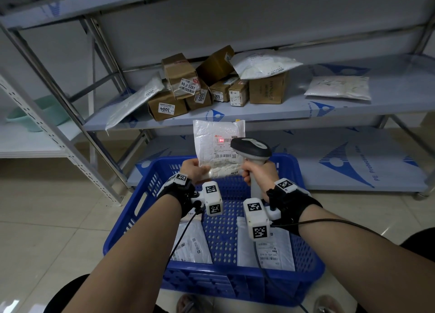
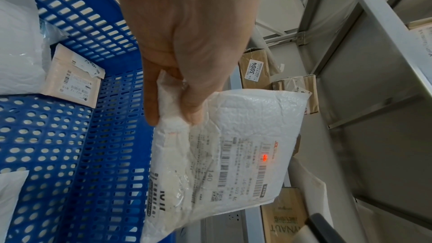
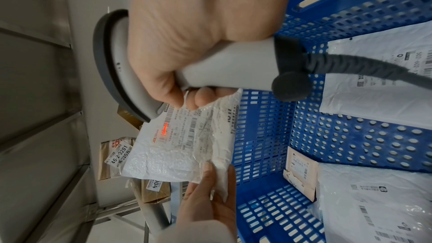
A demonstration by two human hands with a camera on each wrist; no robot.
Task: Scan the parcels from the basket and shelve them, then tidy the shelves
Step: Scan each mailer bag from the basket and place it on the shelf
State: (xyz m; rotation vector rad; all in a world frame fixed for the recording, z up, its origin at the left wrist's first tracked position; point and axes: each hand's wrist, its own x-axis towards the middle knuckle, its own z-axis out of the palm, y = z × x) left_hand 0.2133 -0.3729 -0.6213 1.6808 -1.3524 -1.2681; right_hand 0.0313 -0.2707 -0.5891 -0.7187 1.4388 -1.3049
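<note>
Grey metal shelf [image 1: 259,115] with taped cardboard boxes [image 1: 179,77] piled up, then the blue perforated plastic basket [image 1: 131,221] below. My left hand [image 1: 194,169] pinches the crinkly white bubble mailer [image 1: 217,145] upright above the basket (red scan dot on its label). Right hand [image 1: 260,171] wrapped tight round the smooth grey scanner [image 1: 251,148].

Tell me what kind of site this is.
Probably a parcel pickup or sorting room: metal shelf stacked with numbered cartons, a handheld scanner on a mailer's label, blue basket of mailers.
</note>
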